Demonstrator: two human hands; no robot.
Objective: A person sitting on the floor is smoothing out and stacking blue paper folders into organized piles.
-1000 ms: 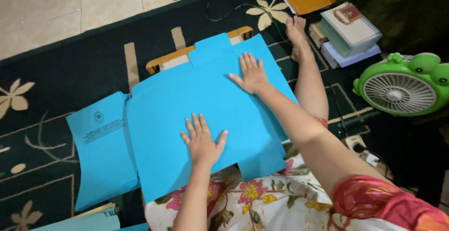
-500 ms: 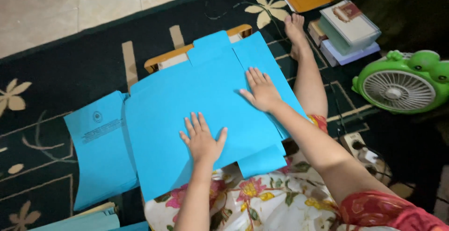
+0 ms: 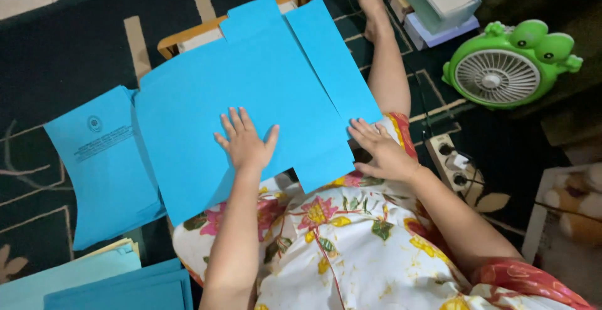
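Head view: left hand (image 3: 246, 144) flat on blue sheet (image 3: 251, 90)

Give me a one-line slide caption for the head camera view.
Seated person presses left hand flat on a blue folder, right hand at its edge, beside a green fan.

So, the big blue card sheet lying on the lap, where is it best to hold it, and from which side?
Probably at the narrow folded flap of the big blue card sheet, coming from the right. That flap lies free along the right edge, near the right hand, while the left hand presses the middle flat. The sheet is thin and wide, so a pinch at one edge suits it.
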